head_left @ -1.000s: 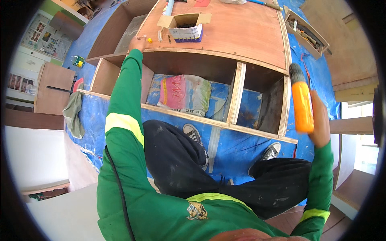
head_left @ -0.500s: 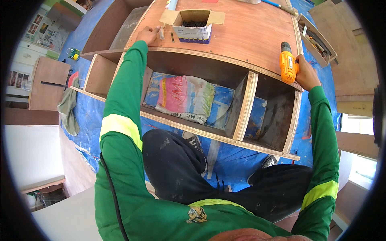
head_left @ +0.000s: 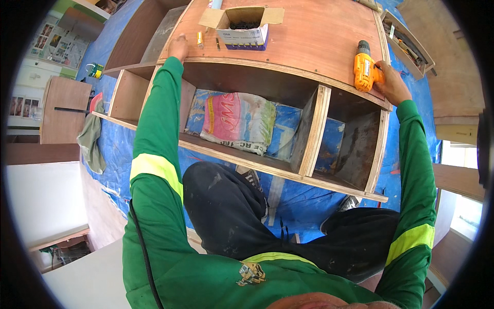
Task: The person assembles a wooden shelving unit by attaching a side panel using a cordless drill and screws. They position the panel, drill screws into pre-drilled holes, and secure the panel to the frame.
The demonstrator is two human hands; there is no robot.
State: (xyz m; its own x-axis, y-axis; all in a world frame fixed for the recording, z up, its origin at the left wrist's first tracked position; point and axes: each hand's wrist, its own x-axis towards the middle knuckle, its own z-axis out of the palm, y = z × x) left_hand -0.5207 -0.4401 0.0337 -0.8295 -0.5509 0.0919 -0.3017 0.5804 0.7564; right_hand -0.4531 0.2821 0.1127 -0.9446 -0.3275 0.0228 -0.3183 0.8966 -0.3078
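Observation:
My left hand (head_left: 178,48) rests at the left edge of the reddish plywood panel (head_left: 309,44), its fingers curled together; what they may hold is hidden. Just right of it sits a small yellow-and-white block (head_left: 200,39), and beside that a thin dark driver bit (head_left: 217,44). An open cardboard box (head_left: 242,38) filled with dark screws stands behind them on the panel. At the right end, my right hand (head_left: 392,83) is wrapped round the handle of an orange cordless drill (head_left: 364,72). The drill lies on the panel near its front edge, chuck facing away from me.
Below the panel, the wooden cabinet frame (head_left: 314,131) has open compartments; a printed sack (head_left: 239,121) lies inside the wide one. Blue sheeting (head_left: 296,203) covers the floor. A wooden tray of tools (head_left: 406,44) stands far right. Grey-green cloth (head_left: 91,141) hangs at left.
My left hand has drawn away leftward from the small block, which now stands apart from it. The drill, still in my right hand, has shifted slightly away from me. The view has moved a little.

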